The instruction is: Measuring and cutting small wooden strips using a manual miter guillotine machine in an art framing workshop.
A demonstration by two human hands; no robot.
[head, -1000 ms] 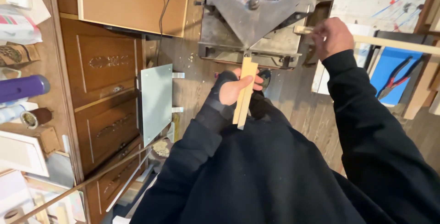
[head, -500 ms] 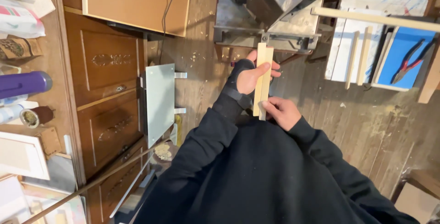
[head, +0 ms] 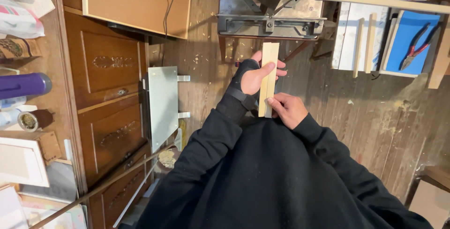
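Observation:
A short pale wooden strip is held upright in front of my body, between both hands. My left hand, in a black fingerless wrap, grips its middle from the left. The fingers of my right hand pinch the strip's lower end. Just beyond the strip's top end stands a grey metal cutting machine on a stand. My black sleeves and torso fill the lower part of the view.
A brown wooden cabinet with drawers runs along the left, with a purple bottle and tape rolls on top. A grey metal plate leans by it. At the right sit wood strips and red-handled pliers on a blue box.
My right hand left the machine at the upper right and came down onto the strip's lower end. The strip was pulled back from the machine; the view has tilted down.

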